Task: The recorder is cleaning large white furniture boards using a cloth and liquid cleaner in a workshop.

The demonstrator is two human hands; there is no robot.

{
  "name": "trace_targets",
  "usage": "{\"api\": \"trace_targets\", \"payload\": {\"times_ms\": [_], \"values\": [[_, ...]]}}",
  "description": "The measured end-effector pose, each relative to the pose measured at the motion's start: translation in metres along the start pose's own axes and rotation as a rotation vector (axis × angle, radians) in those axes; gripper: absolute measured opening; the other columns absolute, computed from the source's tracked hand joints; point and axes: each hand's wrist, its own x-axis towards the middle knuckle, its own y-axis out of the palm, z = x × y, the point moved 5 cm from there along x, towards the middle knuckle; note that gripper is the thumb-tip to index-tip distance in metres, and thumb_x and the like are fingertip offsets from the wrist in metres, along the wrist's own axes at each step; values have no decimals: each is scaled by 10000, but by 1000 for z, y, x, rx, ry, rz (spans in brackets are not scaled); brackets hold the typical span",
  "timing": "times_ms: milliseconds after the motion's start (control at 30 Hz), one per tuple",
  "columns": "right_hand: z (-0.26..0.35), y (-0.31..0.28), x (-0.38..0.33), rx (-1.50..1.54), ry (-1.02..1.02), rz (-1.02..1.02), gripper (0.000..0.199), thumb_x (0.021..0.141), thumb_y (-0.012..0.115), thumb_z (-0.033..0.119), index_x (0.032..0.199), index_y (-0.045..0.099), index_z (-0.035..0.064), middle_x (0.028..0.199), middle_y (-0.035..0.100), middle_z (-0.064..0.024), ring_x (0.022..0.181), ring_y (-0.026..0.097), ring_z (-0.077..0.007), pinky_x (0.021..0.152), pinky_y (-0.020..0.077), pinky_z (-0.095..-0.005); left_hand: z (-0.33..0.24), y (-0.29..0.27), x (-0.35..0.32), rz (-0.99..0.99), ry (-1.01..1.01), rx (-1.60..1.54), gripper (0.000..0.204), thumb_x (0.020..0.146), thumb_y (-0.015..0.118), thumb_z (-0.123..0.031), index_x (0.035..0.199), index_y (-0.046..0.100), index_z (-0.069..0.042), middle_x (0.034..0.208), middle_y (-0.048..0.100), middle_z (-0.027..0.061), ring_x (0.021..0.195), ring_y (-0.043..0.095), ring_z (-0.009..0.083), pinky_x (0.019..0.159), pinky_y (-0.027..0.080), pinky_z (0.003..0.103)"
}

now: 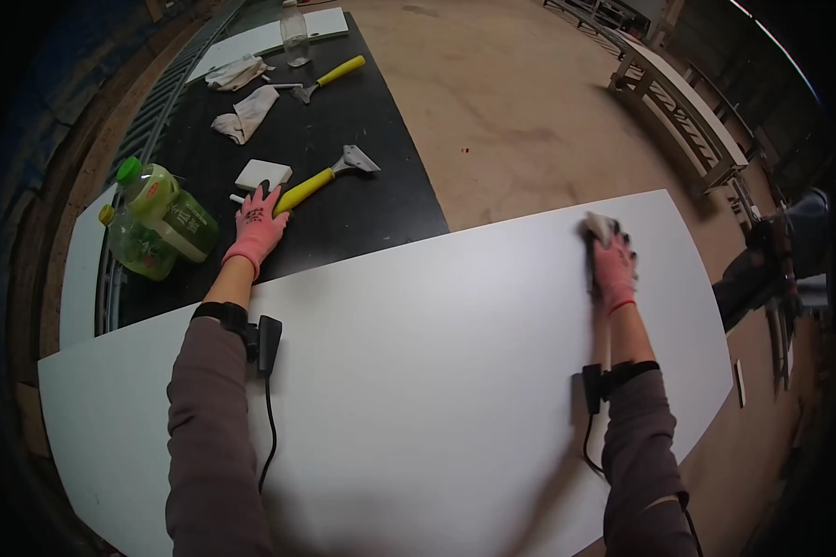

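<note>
My left hand [258, 223], in a pink glove with dark fingertips, is at the lower end of a scraper [305, 190] lying on the black tabletop. Its thumb and fingers close around the end of the yellow handle, and the metal head points away to the right. A thin white stick pokes out beside the fingers, next to a white block [263, 174]. My right hand [615, 265], gloved alike, presses a light crumpled cloth [602, 224] onto the large white panel [418, 371], near its far right corner.
Green-capped [178, 212] and yellow-capped [139, 243] bottles of green liquid stand left. Farther along the black table [381, 130] lie a second scraper [330, 76], crumpled cloths [244, 115] and a clear bottle [294, 39]. A long bench frame [683, 107] stands back right.
</note>
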Motion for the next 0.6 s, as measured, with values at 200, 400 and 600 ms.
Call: {"api": "trace_targets", "payload": {"times_ms": [200, 400, 600], "values": [[-24, -6, -5, 2, 207, -162, 483, 888, 376, 408, 1259, 444, 106, 1305, 430, -147, 1244, 356, -303, 999, 294, -481, -15, -54, -40, -290, 244, -101, 546, 803, 597, -258, 1294, 423, -94, 1341, 353, 210, 1240, 332, 365, 1044, 253, 438], [274, -25, -212, 706, -850, 217, 586, 769, 576, 494, 1140, 526, 42, 1210, 495, -181, 1160, 421, -330, 1046, 251, -431, -23, -73, -110, -231, 228, -308, 457, 872, 518, -142, 1307, 402, -61, 1349, 343, 217, 1260, 320, 354, 1045, 264, 398], [400, 41, -521, 1508, -1115, 791, 318, 721, 527, 269, 980, 561, 89, 1144, 490, -111, 1185, 372, -259, 1093, 113, -526, 12, -77, -132, -183, 50, -505, 407, 943, 402, -183, 1315, 377, -19, 1367, 355, 165, 1272, 330, 287, 1052, 257, 357]]}}
